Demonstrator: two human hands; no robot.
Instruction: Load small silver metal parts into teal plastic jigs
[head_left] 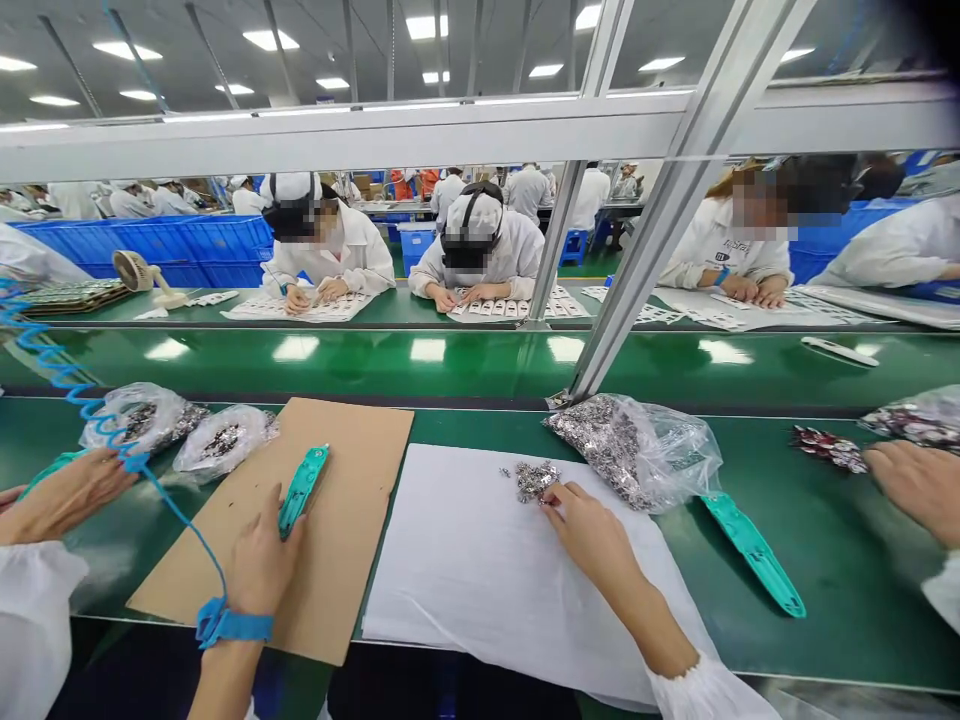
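Observation:
Over the brown cardboard sheet (360,470), my left hand (262,560) grips a long teal plastic casing (303,490), tilted with its far end up. A blue wrist strap (236,625) with a coiled cord is around my left wrist. My right hand (589,530) pinches at the near right edge of a small pile of shiny metal parts (535,480) on white paper (465,560). A tiny piece shows at its fingertips, its shape too small to tell. A clear plastic bag of metal parts (622,450) lies just beyond this hand.
Another teal casing (754,555) lies right of the paper. Two smaller bags of parts (225,440) sit beyond the cardboard at left. Co-workers' hands (71,495) reach in at both sides. A metal post (652,190) and green conveyor (360,362) stand between the benches.

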